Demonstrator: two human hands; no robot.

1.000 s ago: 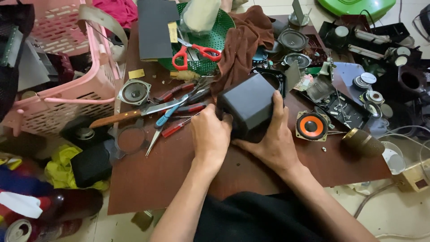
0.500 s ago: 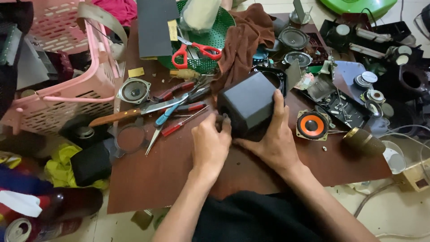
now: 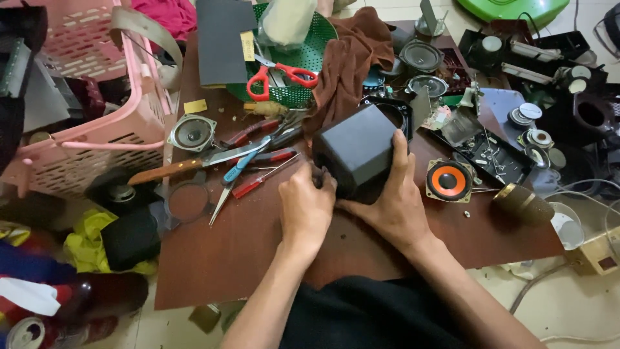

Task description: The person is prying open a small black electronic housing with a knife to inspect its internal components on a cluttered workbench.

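A black box-shaped speaker cabinet (image 3: 354, 148) stands tilted on the brown wooden board (image 3: 245, 252). My right hand (image 3: 395, 197) wraps around its right side and near corner, holding it. My left hand (image 3: 306, 205) has its fingers curled against the box's lower left edge; what the fingertips pinch is hidden. To the left lie a knife with a wooden handle (image 3: 194, 165), screwdrivers (image 3: 255, 169) and a small grey speaker cone (image 3: 192, 133).
An orange-coned speaker (image 3: 449, 180) sits right of the box, with circuit parts and more speakers (image 3: 423, 57) behind. A green colander (image 3: 303, 61) holds red scissors (image 3: 281, 75) beside a brown cloth (image 3: 352, 55). A pink basket (image 3: 84, 110) stands at left, clutter on the floor.
My left hand has shifted slightly along the box's lower left edge, fingers curling in tighter. The box has tipped a little; my right hand keeps its hold.
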